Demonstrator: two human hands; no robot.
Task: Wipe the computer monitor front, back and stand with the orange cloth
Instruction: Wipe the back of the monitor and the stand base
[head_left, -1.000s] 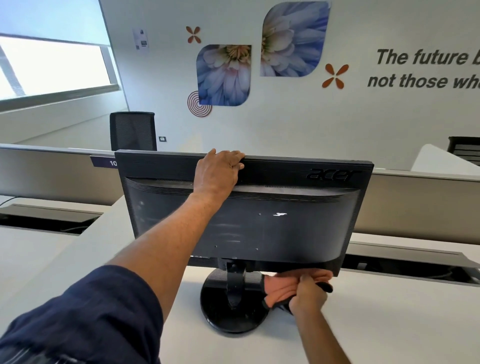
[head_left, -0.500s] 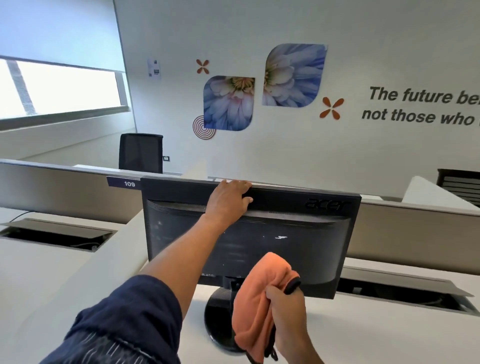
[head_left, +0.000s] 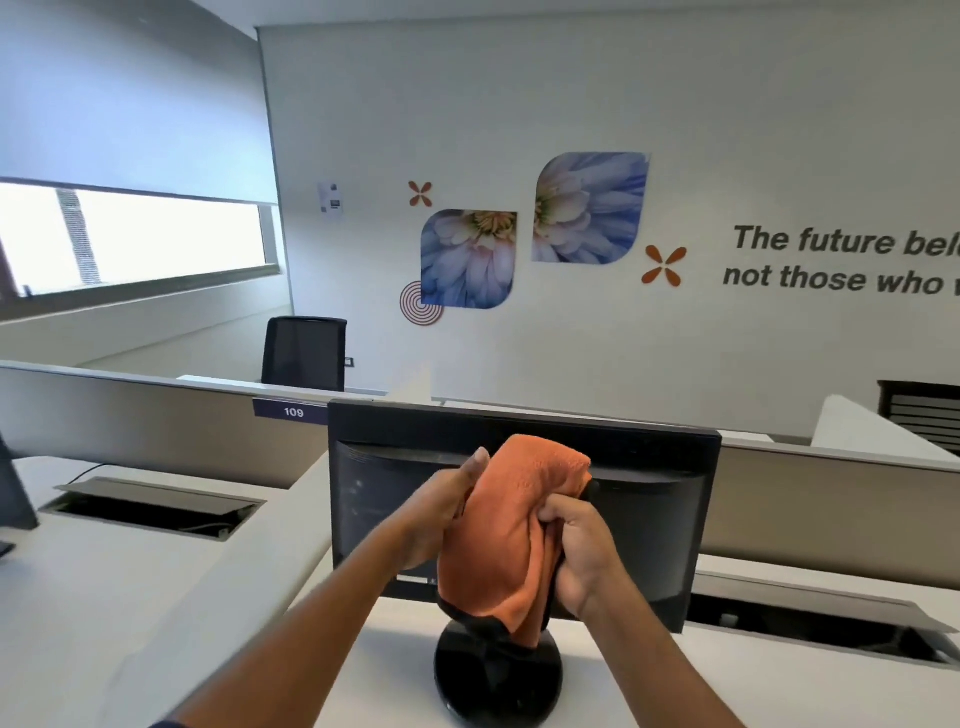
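The black monitor (head_left: 649, 499) stands on the white desk with its back toward me, on a round black stand (head_left: 498, 680). In front of that back panel I hold the orange cloth (head_left: 511, 535), bunched and hanging down. My right hand (head_left: 576, 556) grips its right side in a closed fist. My left hand (head_left: 441, 512) presses against its left side with the fingers extended upward. Neither hand touches the monitor. The screen side faces away and is hidden.
The white desk (head_left: 156, 597) has open cable trays at left (head_left: 150, 506) and right (head_left: 810, 618). Low beige partitions (head_left: 156, 421) run behind, one with a 109 label. A black chair (head_left: 304, 353) stands farther back. Another dark screen edge (head_left: 13, 499) shows at far left.
My left hand left the monitor's top edge and came to the cloth. My right hand raised the cloth from the stand to mid-panel height. The view tilted upward.
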